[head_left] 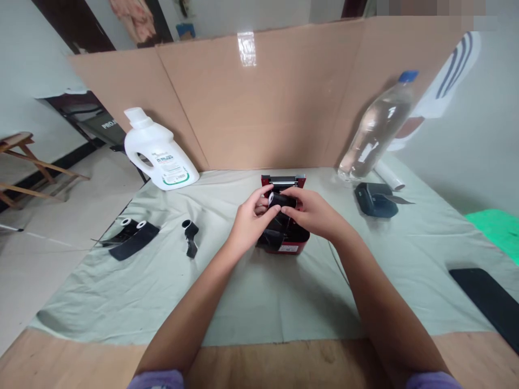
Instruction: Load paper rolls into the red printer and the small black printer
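Between both hands, above a red and black label printer with its lid raised, is a black ribbon roll with a white core end. My left hand grips the roll's left end, thumb in front and fingers behind. Its right end is pinched by my right hand, the fingers partly hidden. A strip of black ribbon hangs over the printer's front left side. Another black roll with a loose tail lies to the left. Farther left are two more rolls with black ribbon unrolled.
A white detergent jug stands at back left, before a cardboard panel. At back right are a large water bottle, a white tube and a dark tape-dispenser-like object. A black phone-like slab lies at the right edge.
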Demonstrator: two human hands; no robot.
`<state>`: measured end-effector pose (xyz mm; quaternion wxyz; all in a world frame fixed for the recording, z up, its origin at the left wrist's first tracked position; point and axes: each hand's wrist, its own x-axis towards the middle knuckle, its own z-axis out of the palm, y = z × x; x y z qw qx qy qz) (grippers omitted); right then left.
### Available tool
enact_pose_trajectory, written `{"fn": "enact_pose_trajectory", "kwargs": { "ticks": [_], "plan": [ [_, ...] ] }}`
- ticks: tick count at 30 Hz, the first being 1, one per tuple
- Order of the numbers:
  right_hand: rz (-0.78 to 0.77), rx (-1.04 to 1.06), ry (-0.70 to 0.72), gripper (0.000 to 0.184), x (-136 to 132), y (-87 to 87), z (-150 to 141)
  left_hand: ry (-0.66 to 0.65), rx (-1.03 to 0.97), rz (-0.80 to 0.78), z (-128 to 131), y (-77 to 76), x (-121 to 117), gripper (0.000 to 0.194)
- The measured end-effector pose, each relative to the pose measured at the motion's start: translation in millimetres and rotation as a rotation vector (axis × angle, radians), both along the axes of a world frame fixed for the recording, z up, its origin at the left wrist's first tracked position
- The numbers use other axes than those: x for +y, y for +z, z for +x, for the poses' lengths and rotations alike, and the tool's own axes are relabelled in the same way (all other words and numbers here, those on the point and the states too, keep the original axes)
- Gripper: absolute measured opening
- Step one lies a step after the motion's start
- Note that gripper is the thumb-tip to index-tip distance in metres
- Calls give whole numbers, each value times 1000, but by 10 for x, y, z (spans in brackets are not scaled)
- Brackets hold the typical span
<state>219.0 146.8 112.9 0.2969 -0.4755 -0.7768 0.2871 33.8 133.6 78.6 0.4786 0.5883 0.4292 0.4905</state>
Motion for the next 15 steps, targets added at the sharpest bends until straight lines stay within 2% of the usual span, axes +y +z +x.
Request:
{"fn": "enact_pose_trajectory", "kwargs": {
  "ticks": [2,4,7,9,15],
  "plan": [
    [-18,-110,-21,23,37,-19,57,-125,-4,-149,29,19,-119,91],
    [-36,-240,-35,24,89,-77,94,-222,71,-221,62,44,-267,105],
    [-4,-391,-34,25,163,-203,77,-249,258,-194,112,61,-465,95],
    [31,-439,-50,26,190,-269,18,-283,309,-205,137,46,-537,86],
    [34,-551,-66,27,219,-288,-166,-326,217,-317,103,20,-516,84]
  ]
}}
